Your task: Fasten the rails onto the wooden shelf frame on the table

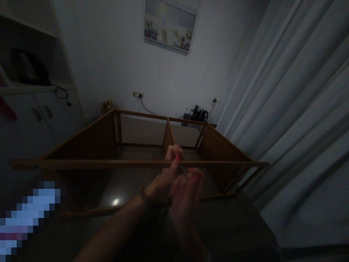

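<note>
Curtains of pale, pleated fabric [289, 91] hang right of a long, open frame of brown wood [223, 147], with a white cabinet [21, 120] at left and a framed floral picture [171, 25] on the wall beyond. Across the foreground runs the frame's narrow wooden front rail [109, 164]. Left hand [169, 171] fingers clasp it near the middle; the blurred right hand [187, 191] has its fingers curled around a slim, grey, metallic-looking shaft [183, 169], its upper end at the rail beside the left thumb.

Left forearm [117, 222] angled forward, bracelet [144, 197] at the wrist. Left grip [170, 166] just beyond bracelet, fingers curled. Right grip [187, 191] right of bracelet (blurred, hard to read), fingers bent; right forearm [191, 238] below and right of bracelet.
</note>
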Available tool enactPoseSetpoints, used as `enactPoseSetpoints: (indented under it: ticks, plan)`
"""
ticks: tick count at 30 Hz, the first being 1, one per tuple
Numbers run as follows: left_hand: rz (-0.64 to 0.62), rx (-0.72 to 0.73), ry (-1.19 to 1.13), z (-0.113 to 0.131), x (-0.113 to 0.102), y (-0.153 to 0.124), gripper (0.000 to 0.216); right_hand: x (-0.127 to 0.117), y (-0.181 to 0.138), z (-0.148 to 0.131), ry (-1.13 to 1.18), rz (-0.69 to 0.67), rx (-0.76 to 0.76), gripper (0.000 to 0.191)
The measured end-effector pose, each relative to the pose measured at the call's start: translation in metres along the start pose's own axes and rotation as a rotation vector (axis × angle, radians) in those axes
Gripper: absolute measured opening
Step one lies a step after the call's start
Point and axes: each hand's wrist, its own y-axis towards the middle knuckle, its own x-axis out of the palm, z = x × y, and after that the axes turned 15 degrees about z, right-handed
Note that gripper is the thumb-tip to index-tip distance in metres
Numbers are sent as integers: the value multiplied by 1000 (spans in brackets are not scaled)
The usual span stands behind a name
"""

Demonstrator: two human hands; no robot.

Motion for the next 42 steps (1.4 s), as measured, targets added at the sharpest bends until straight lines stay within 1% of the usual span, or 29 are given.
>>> enactPoseSetpoints:
  ticks: [3,5,7,9,10,11,14,16,18,20,23,25,27,31,33,37,40,42]
  plan:
    - [-16,25,-11,1,1,2,34,3,-3,0,42,20,42,21]
    - [-44,41,-18,3,0,5,35,0,0,2,64,-26,24,23]
    - [-80,52,-22,6,-1,9,34,-7,9,4,38,-98,-50,27]
    - [-129,64,-22,10,-4,12,33,-16,22,4,-60,-182,-195,31]
    - [-151,62,-16,12,-5,13,32,-22,29,2,-131,-238,-298,33]
    - [-168,56,-10,13,-7,14,31,-26,37,-2,-206,-277,-396,31]
    - [-204,14,-6,19,-10,15,32,-37,58,-15,-370,-404,-702,11]
    - [-242,-5,-24,23,-10,16,31,-40,70,-23,-416,-476,-905,14]
    - [-281,-17,-37,27,-10,17,29,-42,80,-29,-460,-483,-1088,13]
    - [-290,-17,-51,30,-9,19,28,-42,88,-33,-517,-462,-1253,10]
    - [-278,-15,-81,30,-7,19,29,-43,92,-38,-596,-485,-1430,13]
    - [-247,-18,-115,26,-5,17,29,-43,89,-39,-623,-501,-1450,14]
    - [-207,-20,-139,22,-4,15,29,-44,82,-39,-647,-474,-1405,16]
    - [-162,-23,-110,16,-4,13,33,-41,61,-33,-747,-334,-1281,29]
    - [-181,-13,-117,17,-4,15,32,-38,52,-30,-783,-280,-1238,33]
    - [-256,44,-116,25,-6,22,31,-34,45,-29,-782,-231,-1183,33]
    - [-278,78,-45,28,-10,26,32,-35,45,-29,-777,-238,-1163,32]
    - [-326,116,-21,26,-13,28,31,-35,45,-30,-778,-256,-1161,32]
